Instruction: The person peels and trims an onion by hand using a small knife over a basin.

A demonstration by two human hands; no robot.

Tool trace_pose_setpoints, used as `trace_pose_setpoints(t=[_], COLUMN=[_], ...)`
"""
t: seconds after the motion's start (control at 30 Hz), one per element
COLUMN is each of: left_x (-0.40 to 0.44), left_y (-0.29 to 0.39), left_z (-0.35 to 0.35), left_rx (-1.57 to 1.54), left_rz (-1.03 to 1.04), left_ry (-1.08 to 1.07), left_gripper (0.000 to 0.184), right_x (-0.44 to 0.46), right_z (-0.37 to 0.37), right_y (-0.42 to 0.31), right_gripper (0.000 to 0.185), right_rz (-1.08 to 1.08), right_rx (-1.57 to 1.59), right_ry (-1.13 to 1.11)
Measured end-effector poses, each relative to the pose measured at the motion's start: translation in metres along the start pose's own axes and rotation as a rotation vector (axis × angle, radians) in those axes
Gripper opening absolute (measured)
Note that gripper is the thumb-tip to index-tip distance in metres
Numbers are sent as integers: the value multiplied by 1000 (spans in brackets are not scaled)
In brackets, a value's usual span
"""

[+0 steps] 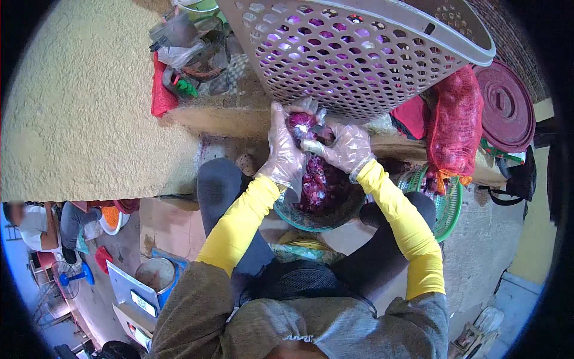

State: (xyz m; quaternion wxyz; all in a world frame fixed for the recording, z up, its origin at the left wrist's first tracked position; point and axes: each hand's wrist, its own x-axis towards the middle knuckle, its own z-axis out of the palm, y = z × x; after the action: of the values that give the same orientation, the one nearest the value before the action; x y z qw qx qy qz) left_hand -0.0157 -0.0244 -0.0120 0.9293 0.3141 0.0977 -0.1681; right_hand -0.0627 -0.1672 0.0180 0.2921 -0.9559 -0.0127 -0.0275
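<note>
A purple-red onion (302,125) is held in my left hand (284,149), gloved in clear plastic, with the fingers around it. My right hand (345,146), in the same kind of glove, touches the onion's right side with its thumb; its fingers curl round a small dark object that I cannot make out clearly. Below both hands, a round dark basin (293,218) holds purple-red onion pieces and skins (317,188). Just beyond the hands stands a large perforated grey basket (353,66) with purple onions showing through its holes.
A red mesh sack (454,119) and a maroon lid (505,105) are at the right, above a green basket (451,209). Cluttered containers (179,30) sit at the upper left. A person (37,227), a fan (75,275) and a scale (140,296) are at the lower left.
</note>
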Motion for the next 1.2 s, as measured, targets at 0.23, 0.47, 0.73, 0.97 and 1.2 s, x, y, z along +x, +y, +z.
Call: trace_pose_setpoints(t=[0.23, 0.47, 0.73, 0.97, 1.2], left_x=[6, 4, 6, 8, 0], left_y=[-3, -4, -6, 6, 16], left_z=[-4, 5, -9, 1, 10], left_rx=[-6, -36, -25, -147, -91], left_rz=[34, 98, -6, -52, -86], left_ry=[25, 43, -39, 39, -38], left_gripper=[49, 41, 41, 41, 31], right_x=[-1, -2, -2, -4, -2], right_z=[1, 15, 20, 1, -1], right_y=[-5, 0, 7, 6, 12], right_gripper=[63, 55, 51, 54, 60], right_rz=[77, 73, 24, -134, -162], right_rx=[11, 254, 298, 84, -9], right_ry=[-83, -50, -84, -190, 16])
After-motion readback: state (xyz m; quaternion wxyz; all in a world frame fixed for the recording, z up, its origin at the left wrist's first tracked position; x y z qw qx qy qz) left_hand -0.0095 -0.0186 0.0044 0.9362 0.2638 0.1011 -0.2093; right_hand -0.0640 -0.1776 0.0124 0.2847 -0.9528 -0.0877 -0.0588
